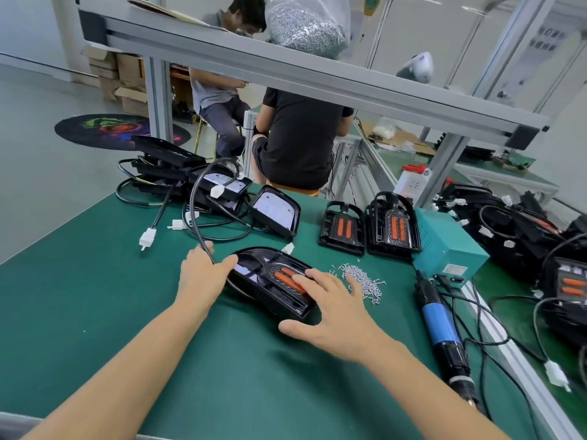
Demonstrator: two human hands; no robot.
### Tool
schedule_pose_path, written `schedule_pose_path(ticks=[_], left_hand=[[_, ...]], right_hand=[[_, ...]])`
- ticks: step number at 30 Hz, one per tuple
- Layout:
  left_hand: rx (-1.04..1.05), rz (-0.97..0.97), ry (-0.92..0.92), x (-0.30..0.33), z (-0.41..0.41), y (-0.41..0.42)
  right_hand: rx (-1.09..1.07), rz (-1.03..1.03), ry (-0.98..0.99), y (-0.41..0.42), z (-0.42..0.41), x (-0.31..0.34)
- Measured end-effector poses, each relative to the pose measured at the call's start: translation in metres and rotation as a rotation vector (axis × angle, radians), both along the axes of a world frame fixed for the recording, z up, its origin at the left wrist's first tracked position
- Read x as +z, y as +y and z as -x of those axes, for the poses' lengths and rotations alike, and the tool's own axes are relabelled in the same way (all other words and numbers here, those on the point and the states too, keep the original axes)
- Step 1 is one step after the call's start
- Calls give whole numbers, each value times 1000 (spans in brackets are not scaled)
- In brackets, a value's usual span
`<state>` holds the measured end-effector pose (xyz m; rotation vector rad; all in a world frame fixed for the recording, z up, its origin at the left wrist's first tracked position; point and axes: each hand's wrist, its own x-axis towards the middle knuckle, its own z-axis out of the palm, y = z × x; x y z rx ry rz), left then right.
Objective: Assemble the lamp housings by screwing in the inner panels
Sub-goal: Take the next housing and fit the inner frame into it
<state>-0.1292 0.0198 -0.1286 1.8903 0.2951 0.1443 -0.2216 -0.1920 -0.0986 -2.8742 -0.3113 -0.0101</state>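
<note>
1. Two bare forearms reach up from the bottom of the frame over the green table [95, 296].
2. Right hand [333, 309], at centre, lies with fingers spread and straight, its fingertips pressing the orange-striped inner panel [287, 279].
3. That panel sits inside the black lamp housing [270, 285] lying flat at mid-frame.
4. Left hand [203, 274] grips the housing's left edge, with a black cable [195, 198] caught under its fingers and arching upward.
5. Loose screws [362, 281] lie in a small heap just right of the housing.
6. Lower right, a blue electric screwdriver [441, 328] lies on the table, apart from both hands.
7. Two more black housings [368, 228] stand beside each other behind the screws.
</note>
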Motion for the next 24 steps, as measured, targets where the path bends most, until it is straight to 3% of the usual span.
schedule_pose_path(ticks=[5, 9, 13, 15, 20, 24], left_hand=[[158, -86, 20, 4, 2, 6], [242, -222, -140, 10, 17, 6], [103, -422, -424, 11, 27, -3], [-43, -464, -462, 12, 25, -10], [-378, -377, -142, 15, 8, -24], [-411, -318, -14, 19, -7, -21]], right_hand=[[-33, 53, -100, 3, 5, -1], [-53, 123, -170, 9, 15, 1], [-63, 174, -183, 10, 26, 1], [-63, 159, -172, 10, 30, 0], [-35, 36, -104, -1, 36, 1], [-142, -113, -97, -25, 38, 2]])
